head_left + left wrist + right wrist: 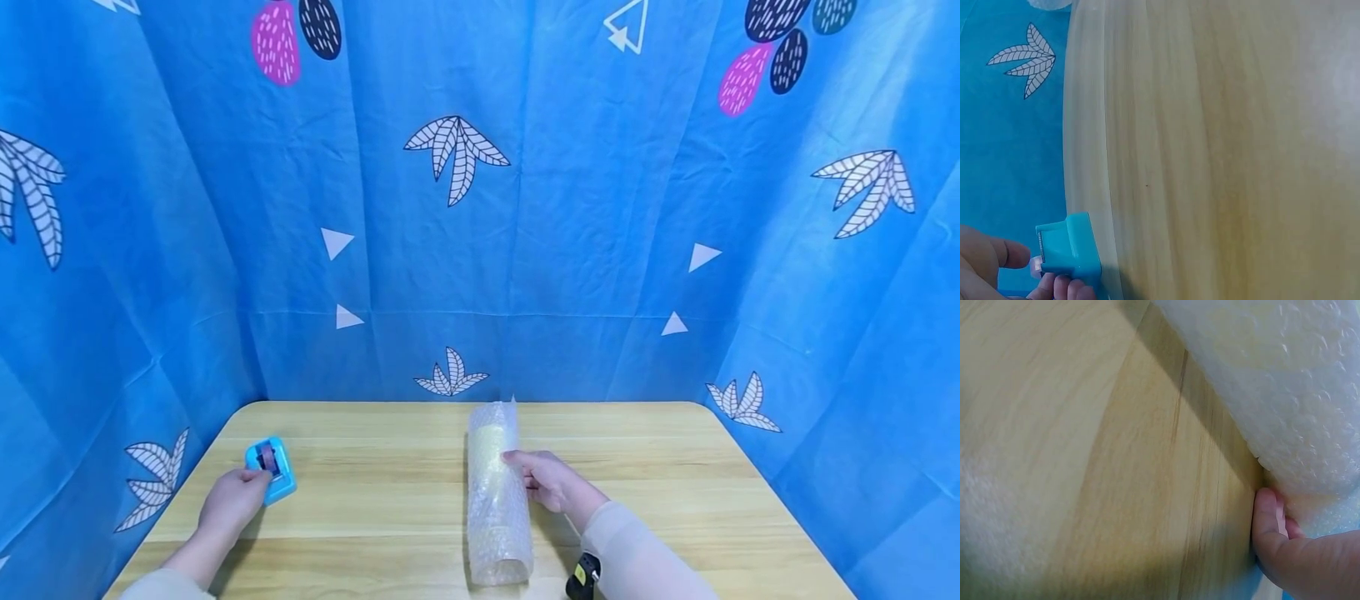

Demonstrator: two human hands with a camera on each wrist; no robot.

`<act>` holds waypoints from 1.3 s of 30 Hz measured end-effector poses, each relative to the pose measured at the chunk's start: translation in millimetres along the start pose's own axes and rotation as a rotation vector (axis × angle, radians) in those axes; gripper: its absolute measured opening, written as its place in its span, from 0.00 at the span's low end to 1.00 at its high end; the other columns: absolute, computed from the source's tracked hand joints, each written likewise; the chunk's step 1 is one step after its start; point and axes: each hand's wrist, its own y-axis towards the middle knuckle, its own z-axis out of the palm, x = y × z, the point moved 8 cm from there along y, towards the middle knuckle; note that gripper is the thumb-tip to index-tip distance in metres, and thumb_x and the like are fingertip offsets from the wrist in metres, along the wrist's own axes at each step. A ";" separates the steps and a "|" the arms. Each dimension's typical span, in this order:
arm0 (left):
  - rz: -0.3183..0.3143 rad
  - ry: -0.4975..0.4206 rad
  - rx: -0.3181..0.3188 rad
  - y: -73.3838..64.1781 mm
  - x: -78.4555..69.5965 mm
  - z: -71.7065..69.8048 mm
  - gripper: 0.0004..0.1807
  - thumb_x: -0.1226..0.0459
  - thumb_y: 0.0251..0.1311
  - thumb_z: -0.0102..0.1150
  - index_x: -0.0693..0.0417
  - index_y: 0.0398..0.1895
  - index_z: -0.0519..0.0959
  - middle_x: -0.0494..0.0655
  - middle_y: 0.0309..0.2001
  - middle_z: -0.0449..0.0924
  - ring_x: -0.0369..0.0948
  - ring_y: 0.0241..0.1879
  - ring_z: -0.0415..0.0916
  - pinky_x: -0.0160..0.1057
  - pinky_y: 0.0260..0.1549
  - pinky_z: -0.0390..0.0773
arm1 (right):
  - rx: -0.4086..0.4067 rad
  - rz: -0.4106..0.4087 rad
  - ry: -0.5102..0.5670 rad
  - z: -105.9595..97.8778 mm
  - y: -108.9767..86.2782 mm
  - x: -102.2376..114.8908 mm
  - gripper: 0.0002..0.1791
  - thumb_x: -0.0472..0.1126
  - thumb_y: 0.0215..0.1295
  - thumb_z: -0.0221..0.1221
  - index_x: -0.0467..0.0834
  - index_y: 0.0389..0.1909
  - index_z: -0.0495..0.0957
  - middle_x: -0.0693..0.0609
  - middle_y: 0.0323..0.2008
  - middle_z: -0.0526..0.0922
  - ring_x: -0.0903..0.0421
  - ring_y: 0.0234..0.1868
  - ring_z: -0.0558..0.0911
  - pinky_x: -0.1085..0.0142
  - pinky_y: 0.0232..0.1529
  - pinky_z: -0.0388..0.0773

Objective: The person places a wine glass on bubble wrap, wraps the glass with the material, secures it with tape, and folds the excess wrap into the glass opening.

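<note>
A long bubble-wrap roll (498, 508) lies lengthwise on the table, with something pale yellow showing through its layers. My right hand (551, 481) holds it by its right side, one digit laid on top and the other fingers curled in against the side. Up close, the right wrist view shows the bubble wrap (1297, 406) with my fingertips (1266, 503) right at its lower edge. Far to the left, my left hand (234, 498) grips the near side of a light-blue tape dispenser (282, 487). Fingertips (1061, 287) curl against the dispenser (1085, 250), and the thumb is by its toothed cutting edge.
The wooden table (375, 492) has rounded far corners. Blue patterned cloth (480, 267) hangs behind it and along both sides, close to the table's edges. A small black device (582, 575) is worn at the right wrist, low over the table.
</note>
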 end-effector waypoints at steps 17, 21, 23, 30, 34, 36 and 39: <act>-0.173 -0.261 0.038 6.5 6.2 15.0 0.35 0.53 0.75 0.40 0.80 0.66 0.59 0.76 0.57 0.59 0.60 0.49 0.68 0.51 0.47 0.78 | -0.002 0.000 0.004 0.4 -0.8 1.2 0.26 0.48 0.65 0.64 0.30 0.53 0.76 0.51 0.33 0.83 0.58 0.34 0.81 0.66 0.39 0.81; -0.235 -0.410 0.030 7.0 8.0 18.1 0.31 0.58 0.75 0.39 0.77 0.68 0.56 0.65 0.44 0.67 0.43 0.32 0.75 0.36 0.30 0.82 | -0.003 0.003 0.008 0.6 -1.1 1.2 0.26 0.48 0.65 0.64 0.30 0.53 0.75 0.51 0.33 0.83 0.58 0.33 0.81 0.66 0.38 0.81; -0.241 -0.477 0.030 8.5 7.7 19.1 0.30 0.60 0.75 0.39 0.79 0.67 0.55 0.62 0.39 0.71 0.38 0.27 0.77 0.35 0.30 0.84 | -0.001 0.005 0.009 0.7 -1.4 1.2 0.26 0.48 0.65 0.64 0.30 0.53 0.75 0.51 0.33 0.83 0.58 0.33 0.81 0.67 0.38 0.81; -0.316 -0.641 0.007 9.9 10.2 20.4 0.35 0.67 0.73 0.39 0.83 0.72 0.43 0.65 0.39 0.72 0.40 0.24 0.83 0.39 0.35 0.86 | 0.006 0.005 0.002 0.6 -1.1 -0.4 0.27 0.48 0.65 0.64 0.30 0.54 0.75 0.51 0.33 0.83 0.58 0.34 0.81 0.67 0.39 0.80; -0.331 -0.710 0.048 6.3 6.6 19.5 0.36 0.66 0.74 0.39 0.82 0.73 0.38 0.70 0.45 0.69 0.41 0.25 0.83 0.39 0.38 0.86 | 0.006 0.015 0.001 0.2 -0.4 -0.9 0.28 0.49 0.64 0.65 0.30 0.55 0.75 0.50 0.34 0.83 0.57 0.35 0.80 0.67 0.39 0.80; -0.336 -0.754 0.072 5.2 3.3 18.9 0.37 0.65 0.75 0.39 0.80 0.73 0.37 0.73 0.50 0.65 0.41 0.26 0.83 0.39 0.41 0.85 | 0.006 0.012 -0.002 0.2 -0.4 -0.3 0.29 0.49 0.65 0.65 0.30 0.55 0.74 0.50 0.34 0.83 0.57 0.35 0.80 0.67 0.39 0.80; -0.335 -0.802 0.118 3.5 -1.8 18.1 0.38 0.64 0.75 0.39 0.77 0.74 0.35 0.74 0.56 0.60 0.41 0.29 0.81 0.40 0.45 0.84 | 0.005 0.014 0.004 0.5 -0.4 0.1 0.29 0.49 0.65 0.65 0.30 0.55 0.74 0.51 0.34 0.82 0.57 0.35 0.80 0.67 0.40 0.80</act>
